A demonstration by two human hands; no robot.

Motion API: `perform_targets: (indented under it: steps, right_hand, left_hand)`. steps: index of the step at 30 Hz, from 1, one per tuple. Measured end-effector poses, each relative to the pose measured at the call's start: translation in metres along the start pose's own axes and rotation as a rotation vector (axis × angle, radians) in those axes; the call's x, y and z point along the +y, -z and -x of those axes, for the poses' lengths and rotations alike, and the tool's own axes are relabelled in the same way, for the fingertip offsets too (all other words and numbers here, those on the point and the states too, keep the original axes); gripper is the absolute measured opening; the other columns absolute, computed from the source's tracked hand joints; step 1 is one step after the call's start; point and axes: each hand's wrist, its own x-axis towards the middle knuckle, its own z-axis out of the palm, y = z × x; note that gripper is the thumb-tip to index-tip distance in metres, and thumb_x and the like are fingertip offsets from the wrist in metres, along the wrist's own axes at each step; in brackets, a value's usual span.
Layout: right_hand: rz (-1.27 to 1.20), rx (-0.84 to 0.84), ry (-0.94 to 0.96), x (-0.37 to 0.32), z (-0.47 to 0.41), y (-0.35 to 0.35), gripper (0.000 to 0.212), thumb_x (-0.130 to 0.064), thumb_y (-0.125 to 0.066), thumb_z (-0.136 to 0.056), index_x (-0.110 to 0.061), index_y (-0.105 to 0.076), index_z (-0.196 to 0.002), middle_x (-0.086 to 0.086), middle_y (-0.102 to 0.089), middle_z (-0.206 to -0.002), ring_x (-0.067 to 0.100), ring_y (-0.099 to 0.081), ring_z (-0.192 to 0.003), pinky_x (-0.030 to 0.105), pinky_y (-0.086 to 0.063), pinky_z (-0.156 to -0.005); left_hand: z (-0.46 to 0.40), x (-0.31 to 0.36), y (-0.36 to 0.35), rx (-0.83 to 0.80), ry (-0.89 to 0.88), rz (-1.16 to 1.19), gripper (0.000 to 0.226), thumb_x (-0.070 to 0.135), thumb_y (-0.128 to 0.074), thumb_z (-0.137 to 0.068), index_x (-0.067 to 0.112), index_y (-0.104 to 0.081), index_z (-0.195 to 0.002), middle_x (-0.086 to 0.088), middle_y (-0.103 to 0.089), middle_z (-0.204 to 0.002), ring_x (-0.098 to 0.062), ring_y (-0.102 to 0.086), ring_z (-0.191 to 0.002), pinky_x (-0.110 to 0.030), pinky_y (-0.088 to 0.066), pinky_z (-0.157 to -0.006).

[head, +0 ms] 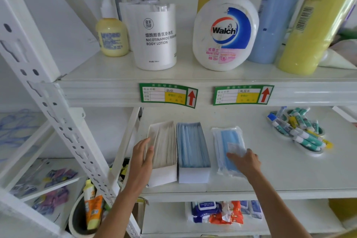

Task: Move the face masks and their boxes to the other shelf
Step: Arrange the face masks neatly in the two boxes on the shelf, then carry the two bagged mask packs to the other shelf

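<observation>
The left hand (144, 153) lies flat and loose against the side of the white-mask box (163, 152) on the middle shelf (270, 176). The right hand (244, 160) rests flat on the bagged masks (229, 147). Between them sits the blue-mask box (193, 150), full

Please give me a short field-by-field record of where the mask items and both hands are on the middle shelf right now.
shelf: middle shelf, white
left box: open box of white masks
middle box: open box of blue masks, touching the left box
packet: clear bag of blue masks, flat, right of the boxes
left hand: left hand against the white-mask box's left side
right hand: right hand flat on the bag's near end
nearby: pile of small tubes, far right
</observation>
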Motion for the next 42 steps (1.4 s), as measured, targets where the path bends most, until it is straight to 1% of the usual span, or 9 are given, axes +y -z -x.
perform_targets:
  steps: [11, 16, 18, 21, 25, 28, 32, 36, 42]
  right_hand:
    - [0.013, -0.065, -0.046, 0.006, -0.007, -0.009, 0.078, -0.051, -0.085, -0.066, -0.008, -0.051, -0.121, 0.013, -0.057, -0.112, 0.031, -0.059, -0.102, 0.043, -0.057, -0.09]
    - [-0.242, -0.068, -0.055, 0.015, 0.004, 0.002, 0.059, -0.028, -0.089, -0.068, -0.004, -0.059, -0.113, 0.012, -0.065, -0.097, 0.027, -0.066, -0.085, 0.03, -0.054, -0.06]
    - [-0.375, -0.096, -0.079, 0.025, 0.01, 0.008, 0.049, -0.022, -0.089, -0.069, -0.004, -0.063, -0.106, 0.012, -0.068, -0.094, 0.026, -0.068, -0.083, 0.031, -0.057, -0.059]
    - [-0.616, -0.138, -0.103, 0.04, 0.021, 0.024, 0.042, -0.016, -0.089, -0.069, -0.002, -0.067, -0.101, 0.016, -0.072, -0.093, 0.03, -0.072, -0.079, 0.029, -0.057, -0.05]
    - [-0.86, -0.167, -0.04, 0.047, 0.035, 0.056, 0.056, -0.02, -0.09, -0.066, 0.0, -0.066, -0.113, 0.02, -0.075, -0.099, 0.035, -0.075, -0.083, 0.036, -0.06, -0.064]
    - [-1.012, -0.196, 0.019, 0.042, 0.046, 0.079, 0.07, -0.021, -0.092, -0.059, 0.003, -0.063, -0.118, 0.021, -0.075, -0.098, 0.033, -0.075, -0.079, 0.036, -0.059, -0.063]
    - [-1.102, -0.268, 0.12, 0.036, 0.067, 0.098, 0.076, -0.023, -0.093, -0.059, 0.001, -0.06, -0.123, 0.025, -0.075, -0.105, 0.04, -0.075, -0.089, 0.039, -0.061, -0.064]
    - [-1.036, -0.199, 0.145, 0.039, 0.086, 0.101, 0.066, -0.022, -0.092, -0.069, -0.001, -0.06, -0.123, 0.021, -0.076, -0.104, 0.04, -0.075, -0.093, 0.045, -0.063, -0.071]
    - [-0.91, -0.062, 0.145, 0.063, 0.109, 0.103, 0.056, -0.027, -0.09, -0.069, -0.005, -0.065, -0.114, 0.012, -0.079, -0.095, 0.03, -0.077, -0.085, 0.04, -0.064, -0.067]
  left_hand:
    - [0.007, 0.008, -0.014, 0.163, -0.354, -0.377, 0.037, 0.037, -0.044, -0.103, 0.016, -0.066, -0.124, 0.0, -0.061, -0.131, -0.02, -0.055, -0.127, -0.051, -0.047, -0.103]
    - [0.014, 0.012, -0.024, 0.182, -0.433, -0.53, 0.036, 0.039, -0.039, -0.104, 0.023, -0.065, -0.123, 0.002, -0.055, -0.139, -0.021, -0.045, -0.14, -0.059, -0.023, -0.122]
    - [0.009, 0.021, -0.024, 0.204, -0.497, -0.586, 0.033, 0.037, -0.04, -0.105, 0.023, -0.066, -0.12, 0.002, -0.055, -0.137, -0.021, -0.047, -0.138, -0.057, -0.019, -0.123]
    - [0.002, 0.044, -0.03, 0.129, -0.604, -0.524, 0.032, 0.034, -0.044, -0.104, 0.018, -0.066, -0.121, -0.001, -0.057, -0.133, -0.022, -0.052, -0.13, -0.047, -0.037, -0.114]
    - [0.013, 0.09, -0.068, -0.091, -0.702, -0.344, 0.033, 0.03, -0.048, -0.103, 0.015, -0.063, -0.127, -0.001, -0.055, -0.135, -0.016, -0.053, -0.127, -0.029, -0.047, -0.105]
    - [0.03, 0.124, -0.113, -0.293, -0.553, -0.184, 0.045, 0.038, -0.049, -0.104, 0.021, -0.046, -0.145, 0.005, -0.043, -0.148, -0.006, -0.046, -0.132, -0.025, -0.046, -0.107]
    - [0.041, 0.156, -0.153, -0.595, 0.012, 0.162, 0.067, 0.055, -0.058, -0.099, 0.027, -0.032, -0.154, 0.018, -0.054, -0.134, 0.015, -0.057, -0.108, -0.007, -0.045, -0.088]
    - [0.043, 0.15, -0.169, -0.813, 0.387, 0.597, 0.042, 0.039, -0.064, -0.099, 0.007, -0.069, -0.125, -0.016, -0.075, -0.118, -0.023, -0.073, -0.104, -0.037, -0.058, -0.09]
    - [0.056, 0.127, -0.177, -0.761, 0.435, 0.69, 0.017, 0.027, -0.074, -0.093, 0.02, -0.079, -0.108, -0.014, -0.077, -0.111, -0.03, -0.075, -0.105, -0.038, -0.062, -0.081]
